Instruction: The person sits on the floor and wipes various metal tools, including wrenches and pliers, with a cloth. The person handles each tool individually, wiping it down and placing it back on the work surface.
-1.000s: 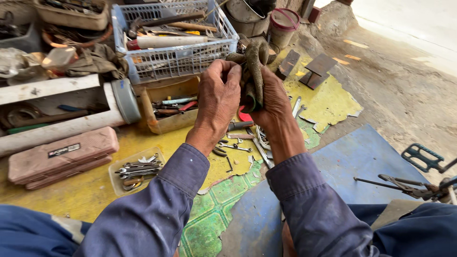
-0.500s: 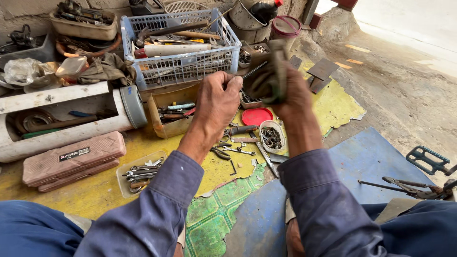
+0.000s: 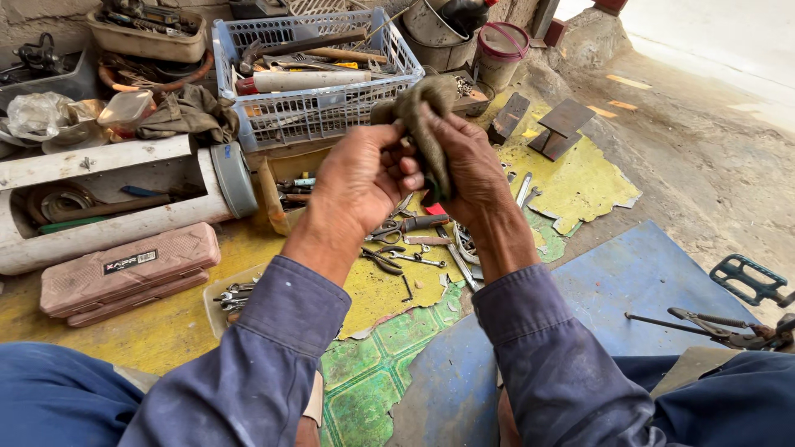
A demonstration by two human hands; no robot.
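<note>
Blue cloth covers both forearms nearest the camera, the sleeves ending at bare wrists raised over the floor's yellow sheet (image 3: 166,331). The left hand (image 3: 360,178) is curled, its fingertips pinching one fold of a dirty olive rag (image 3: 422,112), while the right hand (image 3: 472,165) wraps the rest of the cloth against its palm; the two hands are pressed close together with the rag bunched between them, held in the air above the loose tools.

Below them, near the sheet's middle, lie pliers (image 3: 410,225) and small wrenches; a pink tool case (image 3: 124,269) sits toward the left edge. Farther off, a white plastic basket (image 3: 319,116) of long tools stands just behind the hands.

The work looks like wiping or wrapping something inside the rag; what it hides cannot be told. A next rub would call for a firm grip by the right hand while the left one pulls the fold.

Against half a second ago, the rag sits lower and more bunched, and the hands have closed together.
</note>
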